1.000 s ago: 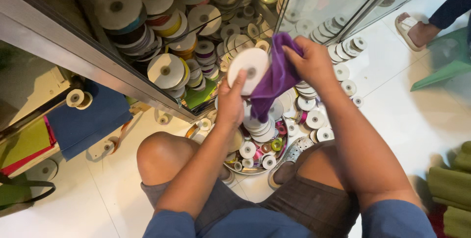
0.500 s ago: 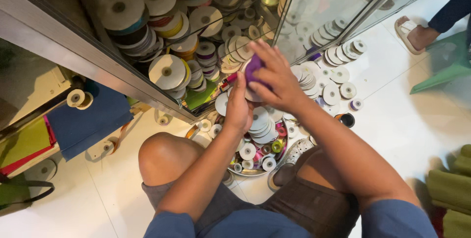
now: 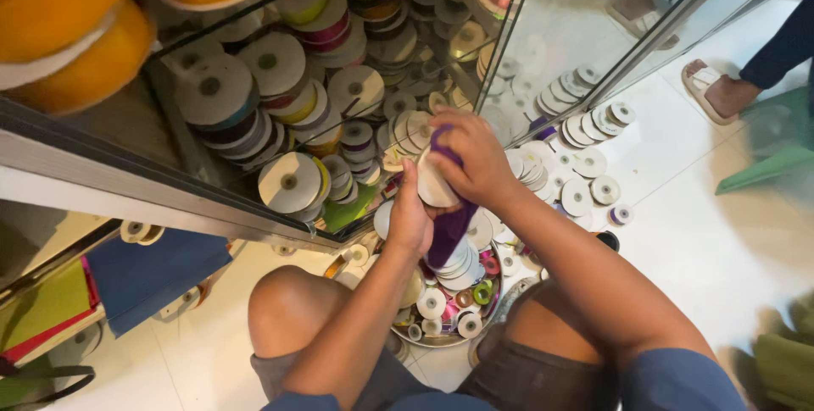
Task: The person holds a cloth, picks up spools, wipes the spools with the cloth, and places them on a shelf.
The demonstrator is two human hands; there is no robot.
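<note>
Above the round metal tray (image 3: 424,341):
Spool (image 3: 435,186): flat white cardboard disc, upright on edge.
Cloth (image 3: 449,229): soft purple, hanging lengthwise down.
Left hand (image 3: 409,218): fingers clamped on spool.
Right hand (image 3: 469,159): fingers pressing cloth against spool.

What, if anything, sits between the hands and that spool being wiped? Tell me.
Only the purple cloth. The left hand holds the white spool bare, in direct contact. The right hand presses the cloth over the spool's top, so the cloth lies between that hand and the spool. Nothing else intervenes.
</note>
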